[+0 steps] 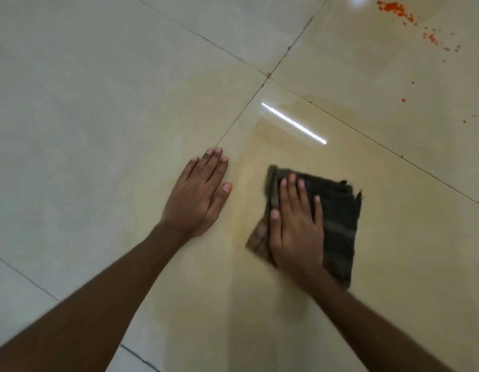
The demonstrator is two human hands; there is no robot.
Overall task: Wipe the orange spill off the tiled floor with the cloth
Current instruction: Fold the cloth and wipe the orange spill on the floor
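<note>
Right hand [296, 226], fingers spread flat on the cloth [337, 224], left hand [199, 191] splayed on the floor [98, 103]: the orange spill [394, 8] at one o'clock risks being missed or smeared.

Glossy cream tiled floor [98, 103]. My left hand [198, 194] lies flat just left of the dark cloth [337, 224], my right hand [294, 232] flattened on the cloth; orange spill [396, 9] far beyond the cloth.

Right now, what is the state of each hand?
Left hand: open, flat on the floor, holding nothing.
Right hand: open, pressed flat on the cloth.
</note>
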